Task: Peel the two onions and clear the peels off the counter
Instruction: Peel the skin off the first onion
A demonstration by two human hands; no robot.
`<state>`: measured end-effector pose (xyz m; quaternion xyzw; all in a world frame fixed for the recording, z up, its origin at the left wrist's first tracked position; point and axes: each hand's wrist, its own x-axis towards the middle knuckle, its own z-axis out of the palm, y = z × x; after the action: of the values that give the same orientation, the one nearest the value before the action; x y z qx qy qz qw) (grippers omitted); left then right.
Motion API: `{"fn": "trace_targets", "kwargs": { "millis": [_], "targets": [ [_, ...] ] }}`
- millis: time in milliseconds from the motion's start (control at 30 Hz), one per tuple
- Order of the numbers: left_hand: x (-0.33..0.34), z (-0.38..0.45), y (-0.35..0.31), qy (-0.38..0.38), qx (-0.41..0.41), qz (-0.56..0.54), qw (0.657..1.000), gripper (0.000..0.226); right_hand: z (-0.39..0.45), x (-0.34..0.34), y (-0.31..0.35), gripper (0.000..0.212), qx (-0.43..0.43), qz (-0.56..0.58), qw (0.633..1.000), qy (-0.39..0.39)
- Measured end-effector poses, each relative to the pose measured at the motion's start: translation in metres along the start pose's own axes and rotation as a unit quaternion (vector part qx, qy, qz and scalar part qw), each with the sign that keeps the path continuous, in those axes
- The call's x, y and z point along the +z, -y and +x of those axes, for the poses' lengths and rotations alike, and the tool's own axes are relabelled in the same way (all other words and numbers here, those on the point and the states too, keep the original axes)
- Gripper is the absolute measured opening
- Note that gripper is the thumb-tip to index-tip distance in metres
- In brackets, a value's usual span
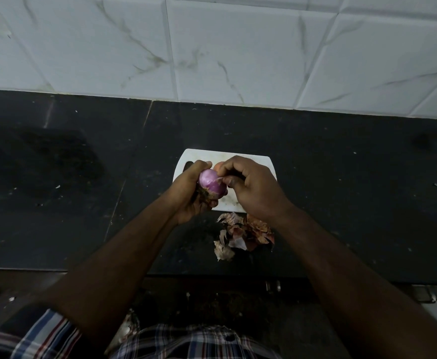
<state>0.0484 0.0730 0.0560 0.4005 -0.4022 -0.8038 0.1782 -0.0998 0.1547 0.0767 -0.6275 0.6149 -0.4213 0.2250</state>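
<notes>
— Two onions to peel, so how far along does this look?

— Start nearest the person: a heap of dry peels (243, 235) lies on the black counter (82, 190), just on the near side of the white cutting board (238, 155). None of that has been cleared, so the tidying is all still ahead.

— And the onion itself?

— Over the board's near left corner, the left hand (188, 196) has its fingers curled round a purple onion (210, 183), which is mostly bare and glossy, with some root-end skin clinging underneath. The right hand (251, 187), over the board's middle, pinches a thin strip of skin at the onion's side.

— So the first one is nearly finished?

— I'd judge so. Whether it is the first or the second, I can't say.

— Any sign of the other?

— Just beyond the hands, on the board, an orange-brown bit (217, 165) peeks out; possibly the second onion, unpeeled, but it is too hidden to tell.
</notes>
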Motion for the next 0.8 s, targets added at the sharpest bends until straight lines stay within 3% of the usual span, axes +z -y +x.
{"fn": "trace_targets", "kwargs": {
  "millis": [300, 500, 667, 800],
  "targets": [
    [-0.007, 0.012, -0.006, -0.099, 0.016, -0.053, 0.994, 0.062, -0.019, 0.006, -0.003, 0.022, 0.029, -0.026, 0.994, 0.100],
    [-0.010, 0.006, -0.006, -0.045, -0.035, -0.108, 0.993, 0.057, -0.024, -0.016, -0.020, 0.014, 0.099, -0.107, 0.982, 0.121],
    [-0.004, 0.007, -0.003, -0.005, -0.026, -0.119, 0.993, 0.044, -0.010, -0.005, -0.002, 0.037, 0.075, -0.059, 0.995, -0.038],
    [-0.001, 0.001, -0.002, 0.053, 0.001, -0.100, 0.994, 0.034, -0.003, 0.007, 0.005, 0.053, 0.076, -0.069, 0.992, -0.075]
  ]
}}
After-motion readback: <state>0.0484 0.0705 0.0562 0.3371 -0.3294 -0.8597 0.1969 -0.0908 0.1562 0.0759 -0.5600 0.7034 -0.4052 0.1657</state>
